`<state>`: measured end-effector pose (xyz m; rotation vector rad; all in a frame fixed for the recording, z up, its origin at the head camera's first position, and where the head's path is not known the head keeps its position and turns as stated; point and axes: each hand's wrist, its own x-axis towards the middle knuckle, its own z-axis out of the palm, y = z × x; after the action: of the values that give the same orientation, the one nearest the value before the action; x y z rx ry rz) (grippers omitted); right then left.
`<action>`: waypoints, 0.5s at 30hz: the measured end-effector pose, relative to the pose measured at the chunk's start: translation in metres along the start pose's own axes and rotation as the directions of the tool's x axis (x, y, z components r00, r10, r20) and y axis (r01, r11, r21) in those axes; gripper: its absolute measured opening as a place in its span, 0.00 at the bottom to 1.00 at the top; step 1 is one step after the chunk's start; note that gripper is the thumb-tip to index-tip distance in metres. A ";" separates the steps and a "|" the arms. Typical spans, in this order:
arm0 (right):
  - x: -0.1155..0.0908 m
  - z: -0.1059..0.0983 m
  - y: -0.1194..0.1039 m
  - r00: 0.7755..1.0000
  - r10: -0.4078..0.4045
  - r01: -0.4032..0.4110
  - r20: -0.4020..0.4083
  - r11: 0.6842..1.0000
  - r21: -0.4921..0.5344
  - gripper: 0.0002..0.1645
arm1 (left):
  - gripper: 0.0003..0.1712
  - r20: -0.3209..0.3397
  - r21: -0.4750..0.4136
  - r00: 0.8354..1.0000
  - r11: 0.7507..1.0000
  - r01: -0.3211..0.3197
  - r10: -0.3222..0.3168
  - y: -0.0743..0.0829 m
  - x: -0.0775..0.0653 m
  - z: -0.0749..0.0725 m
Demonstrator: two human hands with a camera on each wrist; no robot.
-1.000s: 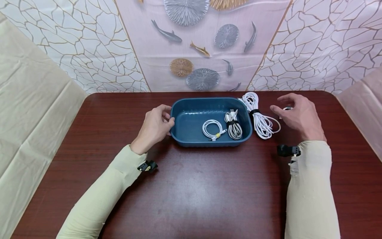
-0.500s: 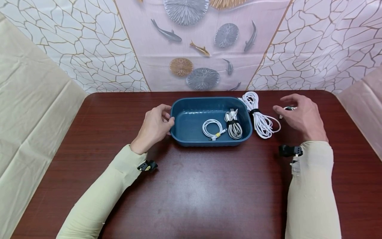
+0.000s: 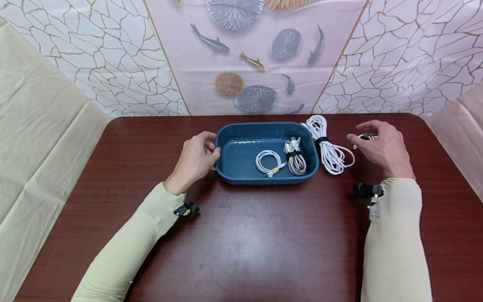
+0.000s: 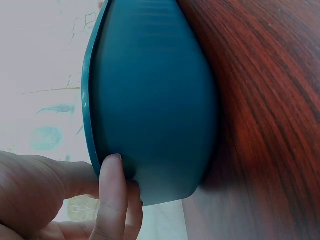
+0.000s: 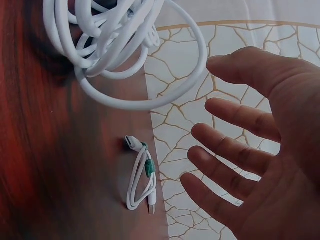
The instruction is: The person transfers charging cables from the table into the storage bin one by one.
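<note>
A dark teal plastic bin [image 3: 245, 182] stands at the back of the table. Inside it lie a thin white cable coil [image 3: 268, 163] with a yellow tie and a thicker off-white cable bundle [image 3: 295, 157] with a black strap. My left hand [image 3: 196, 157] holds the bin's left end by the rim, fingers against the outer wall [image 4: 155, 100]. To the right of the bin sits a large white cable bundle [image 3: 328, 149]. My right hand [image 3: 385, 147] hovers relaxed and holds nothing, near a small white USB cable [image 5: 140, 175] with a green tie, partly hidden in the head view.
The reddish-brown wooden table [image 3: 245, 243] ends at the back against a patterned cloth backdrop [image 3: 249, 50]. Plain beige cloth [image 3: 41, 138] hangs at the left. The large white bundle's loose loop [image 5: 145, 102] reaches toward my right hand.
My right hand has shifted slightly to the right, leaving more of the small USB cable visible. My left hand and the bin stay in place.
</note>
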<state>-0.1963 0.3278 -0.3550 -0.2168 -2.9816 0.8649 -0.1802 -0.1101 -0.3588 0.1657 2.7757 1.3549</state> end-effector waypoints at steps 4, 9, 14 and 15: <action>0.000 0.000 0.003 1.000 0.004 -0.004 -0.001 1.000 0.002 0.40 | 0.24 0.001 0.004 1.000 1.000 0.003 -0.003 0.000 0.000 0.000; 0.001 0.002 0.006 1.000 0.000 0.000 -0.019 1.000 0.006 0.38 | 0.24 0.003 0.003 1.000 1.000 0.002 -0.002 0.000 0.000 0.000; 0.003 0.004 0.008 1.000 0.004 -0.004 -0.026 1.000 -0.002 0.37 | 0.24 0.001 0.005 1.000 1.000 -0.003 0.003 0.000 -0.001 0.000; 0.003 0.004 0.009 1.000 0.005 -0.005 -0.027 1.000 -0.003 0.37 | 0.24 0.001 0.006 1.000 1.000 -0.003 0.003 0.000 -0.001 0.000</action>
<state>-0.1984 0.3334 -0.3635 -0.2336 -2.9592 0.8509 -0.1795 -0.1099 -0.3591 0.1712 2.7800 1.3474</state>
